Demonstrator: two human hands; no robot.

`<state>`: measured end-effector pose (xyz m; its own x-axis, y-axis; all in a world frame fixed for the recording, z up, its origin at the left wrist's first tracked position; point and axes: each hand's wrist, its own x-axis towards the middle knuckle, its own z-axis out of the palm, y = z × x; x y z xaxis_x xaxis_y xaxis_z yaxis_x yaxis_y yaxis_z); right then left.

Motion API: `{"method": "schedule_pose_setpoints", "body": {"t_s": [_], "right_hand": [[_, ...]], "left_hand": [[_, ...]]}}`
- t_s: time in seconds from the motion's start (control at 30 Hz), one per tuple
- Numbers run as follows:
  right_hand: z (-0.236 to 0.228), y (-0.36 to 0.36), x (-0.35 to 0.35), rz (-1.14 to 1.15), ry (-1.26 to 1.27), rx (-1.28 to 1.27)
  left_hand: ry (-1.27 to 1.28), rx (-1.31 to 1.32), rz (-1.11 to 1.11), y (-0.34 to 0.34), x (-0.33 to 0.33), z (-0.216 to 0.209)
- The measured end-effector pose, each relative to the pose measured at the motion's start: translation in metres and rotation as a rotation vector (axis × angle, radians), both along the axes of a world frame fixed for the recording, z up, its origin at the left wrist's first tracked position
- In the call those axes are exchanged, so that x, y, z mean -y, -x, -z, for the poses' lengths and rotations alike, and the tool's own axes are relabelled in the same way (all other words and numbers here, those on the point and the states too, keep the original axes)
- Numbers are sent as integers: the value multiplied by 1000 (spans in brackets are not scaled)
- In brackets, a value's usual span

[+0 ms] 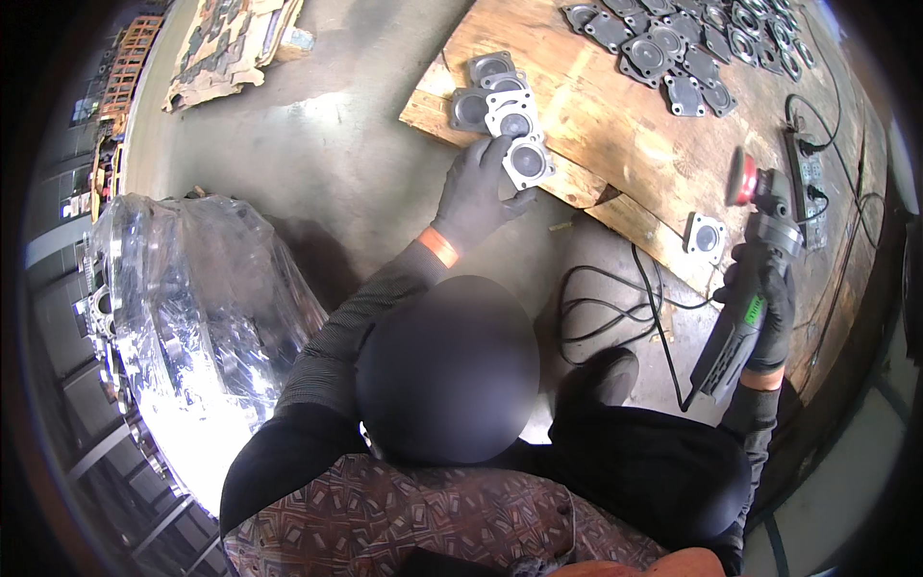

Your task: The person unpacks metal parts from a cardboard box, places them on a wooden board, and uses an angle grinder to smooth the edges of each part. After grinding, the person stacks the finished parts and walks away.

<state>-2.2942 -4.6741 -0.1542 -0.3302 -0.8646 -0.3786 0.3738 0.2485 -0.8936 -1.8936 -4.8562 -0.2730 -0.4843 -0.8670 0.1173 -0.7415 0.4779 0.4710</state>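
Note:
My left hand (pixel 471 197), in a dark glove, pinches a bright metal flange plate (pixel 528 162) with a round middle and bolt-hole corners, at the near left edge of the wooden table. Several similar flange plates (pixel 491 65) lie in an overlapping row just beyond it. In my gloved right hand (pixel 775 332) is a grey angle grinder (pixel 726 348), its fingers wrapped round the body. The grinder's head, with a red disc (pixel 741 177), points away from me over the table. A single flange plate (pixel 706 238) lies left of the grinder.
Many dark flange plates (pixel 650 53) cover the far part of the wooden table (pixel 615 144). A power strip (pixel 812 183) with plugged-in cords lies at the right. A black cable (pixel 601 306) loops over the floor. At the left stands a plastic-wrapped load (pixel 207 298).

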Motion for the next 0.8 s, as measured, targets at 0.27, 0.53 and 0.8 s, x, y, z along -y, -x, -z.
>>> {"method": "schedule_pose_setpoints", "body": {"t_s": [0.27,0.53,0.8], "right_hand": [[9,-17,20,-184,-104,-371],[19,-32,43,-290,-123,-643],[29,-39,44,-293,-220,-740]], "left_hand": [[51,-157,283,73,2,31],[-83,441,218,121,17,-4],[-35,182,598,105,60,-3]]}}
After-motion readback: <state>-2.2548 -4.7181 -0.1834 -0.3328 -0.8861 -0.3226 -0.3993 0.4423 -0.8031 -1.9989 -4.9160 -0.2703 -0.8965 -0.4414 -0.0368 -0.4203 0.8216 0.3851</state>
